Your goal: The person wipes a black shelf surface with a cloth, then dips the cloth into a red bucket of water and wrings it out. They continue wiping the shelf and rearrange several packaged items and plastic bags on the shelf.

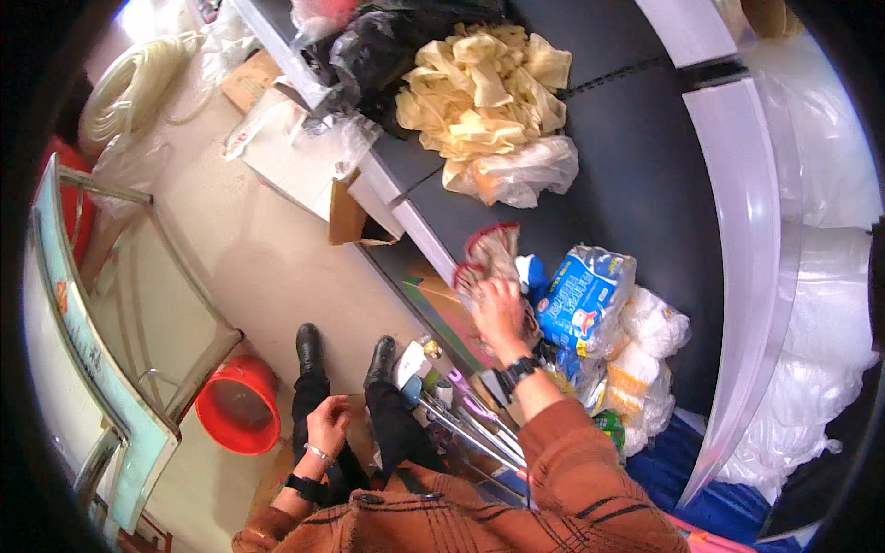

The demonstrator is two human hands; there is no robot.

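My right hand (pixel 499 314) is closed on bunched greyish work gloves (pixel 494 252) with dark red cuffs, at the near edge of the dark shelf. Just right of it lies a blue plastic-wrapped package (pixel 584 297) bearing writing, beside bundles of white gloves (pixel 632 366) in clear plastic. Farther up the shelf is a heap of cream-coloured gloves (pixel 484 97), with a clear plastic bag (pixel 536 169) against it. My left hand (pixel 328 425) hangs low over my legs, fingers curled, touching none of the goods; whether its fingers are closed is unclear.
A red bucket (pixel 238 408) stands on the floor at the left, near a metal-framed table (pixel 114 387). An open cardboard box (pixel 346 211) and coiled pale hose (pixel 131 83) lie farther up. Metal poles (pixel 470 422) lean beside my right leg. Plastic-wrapped white goods (pixel 816 332) line the far right.
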